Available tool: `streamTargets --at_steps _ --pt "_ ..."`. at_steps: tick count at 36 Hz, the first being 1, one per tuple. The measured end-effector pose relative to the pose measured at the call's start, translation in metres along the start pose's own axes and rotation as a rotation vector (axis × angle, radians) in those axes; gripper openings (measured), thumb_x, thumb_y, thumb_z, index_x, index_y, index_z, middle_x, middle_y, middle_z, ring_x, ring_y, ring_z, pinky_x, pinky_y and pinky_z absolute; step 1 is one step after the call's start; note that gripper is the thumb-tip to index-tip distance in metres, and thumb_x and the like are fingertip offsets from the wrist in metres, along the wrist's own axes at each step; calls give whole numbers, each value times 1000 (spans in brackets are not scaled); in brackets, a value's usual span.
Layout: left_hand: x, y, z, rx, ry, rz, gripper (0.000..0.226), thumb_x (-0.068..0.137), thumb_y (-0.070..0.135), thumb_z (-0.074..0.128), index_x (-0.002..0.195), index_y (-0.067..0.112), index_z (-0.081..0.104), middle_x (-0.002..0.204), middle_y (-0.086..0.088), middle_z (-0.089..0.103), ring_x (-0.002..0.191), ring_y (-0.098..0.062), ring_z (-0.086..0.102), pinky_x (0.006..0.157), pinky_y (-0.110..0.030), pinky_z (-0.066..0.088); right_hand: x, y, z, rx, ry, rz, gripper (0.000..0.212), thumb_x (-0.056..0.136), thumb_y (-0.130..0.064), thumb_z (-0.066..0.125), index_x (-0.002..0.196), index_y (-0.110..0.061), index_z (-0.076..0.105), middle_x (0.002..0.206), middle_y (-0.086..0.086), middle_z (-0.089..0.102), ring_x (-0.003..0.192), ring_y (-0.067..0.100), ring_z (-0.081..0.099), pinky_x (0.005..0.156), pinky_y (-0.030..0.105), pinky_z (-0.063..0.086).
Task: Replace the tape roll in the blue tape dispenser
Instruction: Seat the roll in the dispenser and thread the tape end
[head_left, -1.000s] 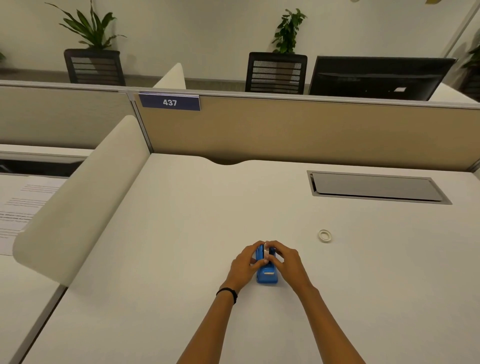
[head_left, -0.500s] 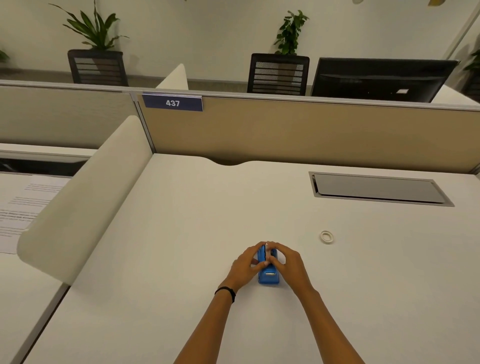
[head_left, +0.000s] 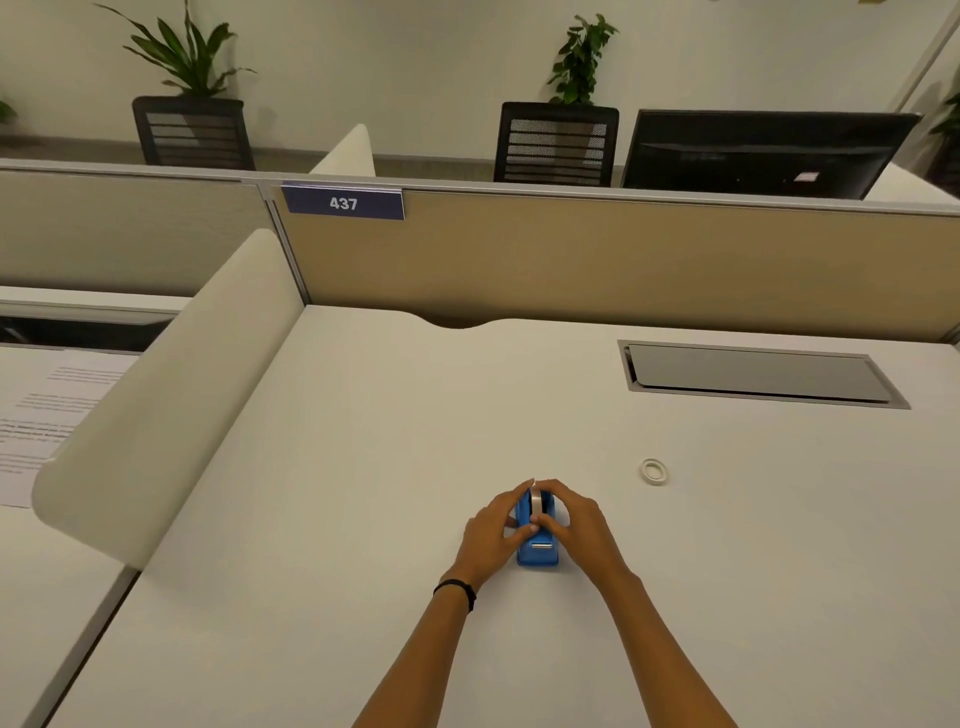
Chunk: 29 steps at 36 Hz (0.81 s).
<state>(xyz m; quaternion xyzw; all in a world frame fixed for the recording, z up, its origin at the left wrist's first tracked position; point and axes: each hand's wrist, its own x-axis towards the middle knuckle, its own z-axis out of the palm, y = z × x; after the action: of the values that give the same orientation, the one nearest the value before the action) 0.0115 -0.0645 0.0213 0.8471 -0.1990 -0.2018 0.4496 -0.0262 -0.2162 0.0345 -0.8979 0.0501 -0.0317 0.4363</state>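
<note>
The blue tape dispenser (head_left: 539, 551) stands on the white desk (head_left: 363, 493), its cutter end facing me. A tape roll (head_left: 535, 503) sits upright in its slot, with only its top edge showing. My left hand (head_left: 491, 530) cups the dispenser's left side and my right hand (head_left: 574, 522) cups its right side. The fingertips of both hands meet over the roll, and both thumbs rest on the dispenser's top. A small whitish ring, an empty tape core (head_left: 654, 471), lies flat on the desk to the right of my hands.
A curved white divider (head_left: 156, 405) bounds the desk on the left, with printed papers (head_left: 36, 415) beyond it. A tan partition (head_left: 597, 260) closes the back. A grey cable hatch (head_left: 753, 374) is set into the desk at the back right.
Both hands stay on the dispenser. The fingertips have shifted slightly over the roll, and the thumbs now lie closer together on top.
</note>
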Motion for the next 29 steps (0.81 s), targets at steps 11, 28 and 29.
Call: streamTargets --at_steps 11,28,29 --pt "2 -5 2 9 13 -4 55 88 42 55 138 36 32 133 5 52 94 -8 59 88 -21 45 -3 -4 2 -9 26 -8 31 85 -22 64 115 -20 57 111 -8 62 101 7 57 92 21 45" --pt "5 -4 0 -14 -17 -31 55 90 36 53 140 29 31 136 1 50 96 -11 58 89 -23 46 -9 -9 7 -216 139 -162 18 81 -14 67 97 -8 61 107 8 66 92 23 62 78 18 43" --pt "5 -3 0 -15 -21 -31 56 90 36 53 140 29 31 137 2 49 97 -12 59 89 -24 46 -9 -9 7 -200 136 -154 20 81 -14 67 99 -7 61 104 10 67 91 24 63 79 19 43"
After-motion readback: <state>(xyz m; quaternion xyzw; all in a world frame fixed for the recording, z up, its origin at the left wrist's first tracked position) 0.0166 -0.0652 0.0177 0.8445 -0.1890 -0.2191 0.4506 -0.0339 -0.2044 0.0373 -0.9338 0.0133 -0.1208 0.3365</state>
